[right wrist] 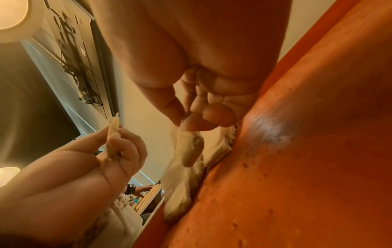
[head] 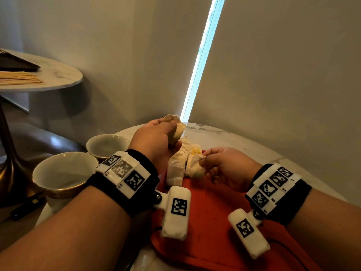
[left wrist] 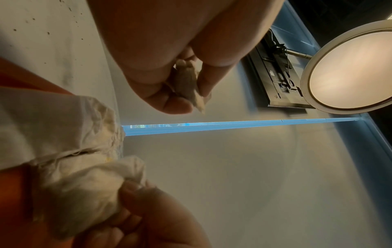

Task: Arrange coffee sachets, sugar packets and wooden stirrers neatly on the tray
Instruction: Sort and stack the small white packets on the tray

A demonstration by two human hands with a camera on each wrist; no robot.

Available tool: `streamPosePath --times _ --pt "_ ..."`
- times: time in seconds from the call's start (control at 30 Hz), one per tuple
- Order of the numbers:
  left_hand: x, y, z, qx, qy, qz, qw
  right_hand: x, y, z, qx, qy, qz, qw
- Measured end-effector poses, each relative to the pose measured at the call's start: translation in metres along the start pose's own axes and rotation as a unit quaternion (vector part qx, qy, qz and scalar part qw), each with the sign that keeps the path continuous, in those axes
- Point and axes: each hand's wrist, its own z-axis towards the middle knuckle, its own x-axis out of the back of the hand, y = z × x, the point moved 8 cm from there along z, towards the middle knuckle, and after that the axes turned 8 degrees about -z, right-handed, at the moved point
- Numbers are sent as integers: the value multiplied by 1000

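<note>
An orange tray lies on the round marble table in front of me. Several crumpled pale sachets lie in a row at the tray's far end. My left hand is raised above them and grips one crumpled sachet in curled fingers; the left wrist view shows that sachet pinched between thumb and fingers. My right hand pinches the near end of another sachet resting on the tray; in the right wrist view this sachet hangs from my fingertips. Wooden stirrers lie on a second table at the far left.
Two white cups stand left of the tray by the table edge. A dark flat object lies behind the stirrers on the side table. A wall and blind stand close behind the table. A dark pen-like thing lies lower left.
</note>
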Motion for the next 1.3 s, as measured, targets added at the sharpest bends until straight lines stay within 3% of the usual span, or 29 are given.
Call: streamPosePath --times 0.2,0.5,0.63,0.7,0.8,0.87,1.3 --pt "1 -1 2 8 4 3 1000 -11 9 3 -37 -21 -22 999" --pt "-1 -1 2 4 -1 -1 1000 2 4 5 -20 50 -27 998" --pt "0 0 3 -2 -2 0 1000 14 -5 2 30 108 -49 993" --pt "0 0 3 -1 -2 2 1000 8 -9 -1 37 74 -36 996" --pt "2 -2 5 5 1 7 1000 -19 -5 -10 -21 -56 -25 998" --pt "3 -3 5 9 7 7 1000 -29 -1 -13 -46 -101 -21 994" --pt "4 -2 8 -1 5 8 1000 -22 5 2 -37 -45 -49 997"
